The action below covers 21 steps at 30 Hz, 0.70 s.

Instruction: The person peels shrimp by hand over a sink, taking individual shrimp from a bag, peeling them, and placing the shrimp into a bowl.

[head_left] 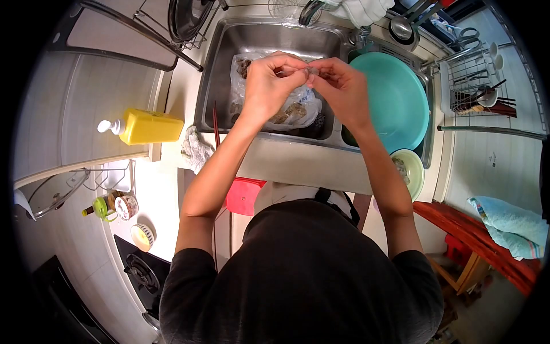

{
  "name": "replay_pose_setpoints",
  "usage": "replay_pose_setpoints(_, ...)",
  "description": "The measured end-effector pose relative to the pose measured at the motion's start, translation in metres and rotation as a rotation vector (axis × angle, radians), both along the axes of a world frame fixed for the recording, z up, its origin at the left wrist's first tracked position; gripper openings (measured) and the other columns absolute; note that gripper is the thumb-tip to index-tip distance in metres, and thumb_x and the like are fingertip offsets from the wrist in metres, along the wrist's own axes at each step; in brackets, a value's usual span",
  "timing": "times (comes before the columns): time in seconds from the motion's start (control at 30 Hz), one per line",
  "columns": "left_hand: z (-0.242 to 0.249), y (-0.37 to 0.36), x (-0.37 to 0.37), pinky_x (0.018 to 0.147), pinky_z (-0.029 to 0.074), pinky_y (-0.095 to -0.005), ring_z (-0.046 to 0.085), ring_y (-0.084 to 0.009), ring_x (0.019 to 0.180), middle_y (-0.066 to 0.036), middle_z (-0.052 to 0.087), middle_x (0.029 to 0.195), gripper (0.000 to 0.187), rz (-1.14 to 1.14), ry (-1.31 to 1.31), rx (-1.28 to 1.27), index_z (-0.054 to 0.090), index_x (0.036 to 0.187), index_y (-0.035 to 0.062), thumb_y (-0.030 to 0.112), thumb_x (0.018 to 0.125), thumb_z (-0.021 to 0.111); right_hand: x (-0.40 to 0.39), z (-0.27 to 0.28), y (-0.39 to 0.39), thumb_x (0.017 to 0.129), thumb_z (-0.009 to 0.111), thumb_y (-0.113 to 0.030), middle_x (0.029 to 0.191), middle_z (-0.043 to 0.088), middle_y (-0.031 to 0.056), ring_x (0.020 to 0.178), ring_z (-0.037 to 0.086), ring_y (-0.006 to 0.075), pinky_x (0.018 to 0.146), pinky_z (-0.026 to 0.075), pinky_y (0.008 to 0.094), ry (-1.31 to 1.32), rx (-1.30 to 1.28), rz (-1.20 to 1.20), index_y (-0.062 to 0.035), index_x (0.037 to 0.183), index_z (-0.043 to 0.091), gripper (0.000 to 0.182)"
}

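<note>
Above the sink (215,86), my left hand (269,85) and my right hand (344,89) meet with their fingertips pinched together. Between them is a small greyish, shrimp-like piece (312,71), mostly covered by the fingers. Below the hands, an opened clear plastic bag (312,109) lies in the left basin, holding brownish lumps (295,112) that I cannot make out clearly. A turquoise plastic basin (395,97) fills the right side of the sink, close to my right hand. Near my right forearm stands a pale green bowl (418,175) with greyish pieces inside.
A faucet (309,12) rises behind the sink. On the left are a yellow pump bottle (152,126), a crumpled cloth (196,150) and red chopsticks (216,123). A wire rack with utensils (478,97) hangs at right. A gas stove (140,272) is at lower left.
</note>
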<state>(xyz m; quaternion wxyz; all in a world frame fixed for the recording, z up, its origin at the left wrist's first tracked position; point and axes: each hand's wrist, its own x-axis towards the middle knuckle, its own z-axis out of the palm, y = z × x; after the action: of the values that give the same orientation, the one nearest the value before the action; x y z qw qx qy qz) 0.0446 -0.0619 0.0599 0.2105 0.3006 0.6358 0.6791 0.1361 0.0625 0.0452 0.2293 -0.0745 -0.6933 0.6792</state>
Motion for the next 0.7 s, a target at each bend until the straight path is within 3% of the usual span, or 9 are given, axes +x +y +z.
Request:
replay_pose_setpoints(0.23,0.003,0.003,0.009,0.065,0.048,-0.0193,0.059,-0.006,0.067,-0.005,0.065,0.074,0.014,0.058,0.031,-0.071,0.066,0.086,-0.0036,-0.002,0.074,0.06,-0.001,0.0,0.001,0.077,0.06,0.003,0.077,0.063,0.0085,0.069,0.061,0.0114,0.063,0.051,0.0217,-0.03,-0.231,-0.01,0.0062,0.09,0.059,0.013)
replay_pose_setpoints(0.3,0.007,0.003,0.009,0.064,0.047,-0.0192,0.058,-0.0054,0.066,-0.005,0.065,0.073,0.013,0.063,0.03,-0.085,0.067,0.086,-0.0036,-0.002,0.074,0.061,0.001,0.0,0.004,0.081,0.053,0.003,0.081,0.062,0.0079,0.069,0.06,0.012,0.068,0.051,0.0246,-0.054,-0.233,0.012,0.0039,0.091,0.058,0.011)
replay_pose_setpoints(0.43,0.002,0.004,0.007,0.064,0.047,-0.0194,0.056,-0.004,0.064,-0.004,0.064,0.07,0.012,0.076,0.034,-0.097,0.066,0.084,-0.0035,-0.004,0.074,0.06,0.003,0.001,0.006,0.081,0.05,0.003,0.083,0.062,0.0095,0.069,0.059,0.0133,0.067,0.05,0.0256,-0.096,-0.297,0.013,0.0041,0.09,0.058,0.012)
replay_pose_setpoints(0.47,0.0,0.004,0.005,0.064,0.047,-0.0194,0.056,-0.004,0.064,-0.004,0.064,0.07,0.012,0.075,0.034,-0.096,0.066,0.084,-0.0035,-0.004,0.074,0.06,0.003,0.0,0.008,0.081,0.05,0.002,0.083,0.062,0.0104,0.069,0.058,0.0142,0.067,0.049,0.026,-0.08,-0.418,0.048,0.004,0.091,0.057,0.012)
replay_pose_setpoints(0.7,0.006,0.0,-0.001,0.07,0.051,-0.0246,0.064,-0.0146,0.072,-0.011,0.065,0.079,0.01,-0.041,-0.266,0.112,0.063,0.084,-0.0045,-0.006,0.075,0.059,0.004,-0.012,0.02,0.08,0.049,-0.001,0.082,0.058,0.012,0.07,0.054,0.0163,0.066,0.047,0.0254,0.018,-0.813,0.253,0.0026,0.096,0.053,0.017)
